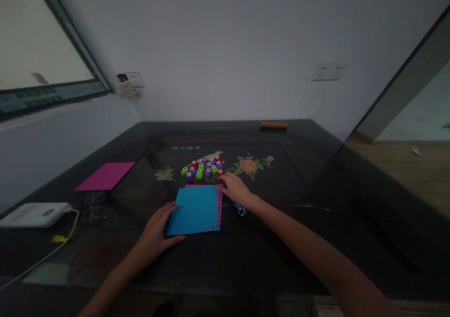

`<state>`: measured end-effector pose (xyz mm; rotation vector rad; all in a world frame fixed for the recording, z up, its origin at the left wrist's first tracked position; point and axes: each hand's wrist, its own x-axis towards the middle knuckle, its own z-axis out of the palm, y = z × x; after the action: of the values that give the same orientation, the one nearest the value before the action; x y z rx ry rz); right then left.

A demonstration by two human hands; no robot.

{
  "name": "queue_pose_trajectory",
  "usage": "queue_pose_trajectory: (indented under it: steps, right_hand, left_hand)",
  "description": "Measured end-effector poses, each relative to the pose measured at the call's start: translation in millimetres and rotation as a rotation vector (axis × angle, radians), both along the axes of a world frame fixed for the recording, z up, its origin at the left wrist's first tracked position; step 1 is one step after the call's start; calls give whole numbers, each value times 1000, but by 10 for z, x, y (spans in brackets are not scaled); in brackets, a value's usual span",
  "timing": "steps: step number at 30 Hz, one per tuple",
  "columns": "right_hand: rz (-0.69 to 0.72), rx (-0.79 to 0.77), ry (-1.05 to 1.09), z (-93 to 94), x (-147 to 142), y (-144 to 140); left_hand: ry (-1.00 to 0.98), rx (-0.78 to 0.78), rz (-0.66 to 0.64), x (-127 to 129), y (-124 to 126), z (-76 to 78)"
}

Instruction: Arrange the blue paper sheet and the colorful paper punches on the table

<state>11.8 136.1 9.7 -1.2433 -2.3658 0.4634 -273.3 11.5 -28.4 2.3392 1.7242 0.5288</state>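
A blue sheet (194, 210) lies on a pink sheet (202, 185), whose edge shows at the top and right. Small pink dots run down the blue sheet's right side and along part of its bottom. My left hand (156, 230) rests at the left edge, fingers spread, fingertips touching the blue sheet and thumb near its lower edge. At the top right corner is my right hand (236, 189), thumb by the sheet and forefinger beside a red toy piece (220, 172) with an eye. Behind the sheets sit several green (199, 174) and purple eyed pieces (190, 176).
The dark glossy table (281, 242) has flower prints. A separate pink sheet (105, 176) lies left, near a white device (37, 215) with a cable. Small blue beads (241, 209) show by my right wrist. An orange-brown bar (274, 125) lies along the back edge.
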Motion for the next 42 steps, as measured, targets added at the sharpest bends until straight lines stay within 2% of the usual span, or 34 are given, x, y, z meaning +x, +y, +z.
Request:
queue_pose_trajectory:
  steps: [4,13,19,42]
  right_hand:
    - [-7,-9,-15,-39,-83,24]
    - [2,-24,-23,-129,-104,57]
    - [8,-21,-36,-117,-103,52]
    - [3,-27,22,-106,-64,12]
  left_hand:
    - [-7,46,-31,25,55,10]
    - [-4,35,-29,47,92,47]
    - [-20,71,-29,51,88,43]
    - [-42,22,-32,4,74,18]
